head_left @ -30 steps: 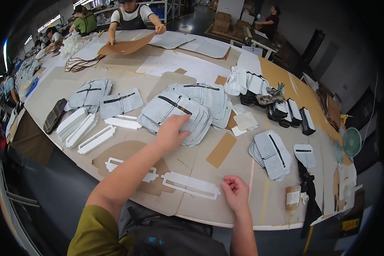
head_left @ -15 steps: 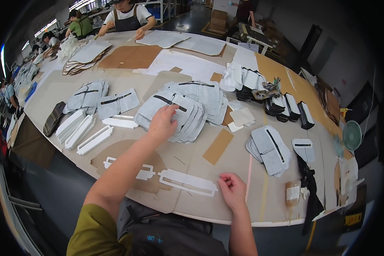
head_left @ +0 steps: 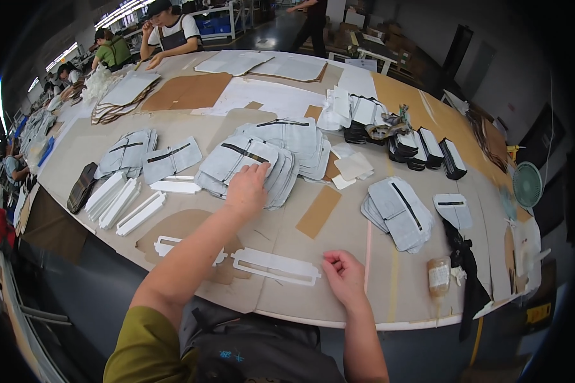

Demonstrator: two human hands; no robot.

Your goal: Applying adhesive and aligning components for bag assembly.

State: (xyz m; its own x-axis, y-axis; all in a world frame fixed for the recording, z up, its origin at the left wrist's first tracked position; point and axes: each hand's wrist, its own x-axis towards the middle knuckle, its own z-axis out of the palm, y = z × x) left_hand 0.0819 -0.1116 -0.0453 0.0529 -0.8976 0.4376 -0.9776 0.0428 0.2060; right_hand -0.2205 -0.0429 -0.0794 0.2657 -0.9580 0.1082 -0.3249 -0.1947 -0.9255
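left grip (head_left: pixel 248 189) over panels (head_left: pixel 220 167), hold unclear; right grip (head_left: pixel 344 276) curled narrow. panels look light, limp, best pinched at an edge.

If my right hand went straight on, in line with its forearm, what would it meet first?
Most likely the flat light-brown rectangular strip, ahead and slightly left of your right hand, though your hand's height makes actual contact hard to judge.
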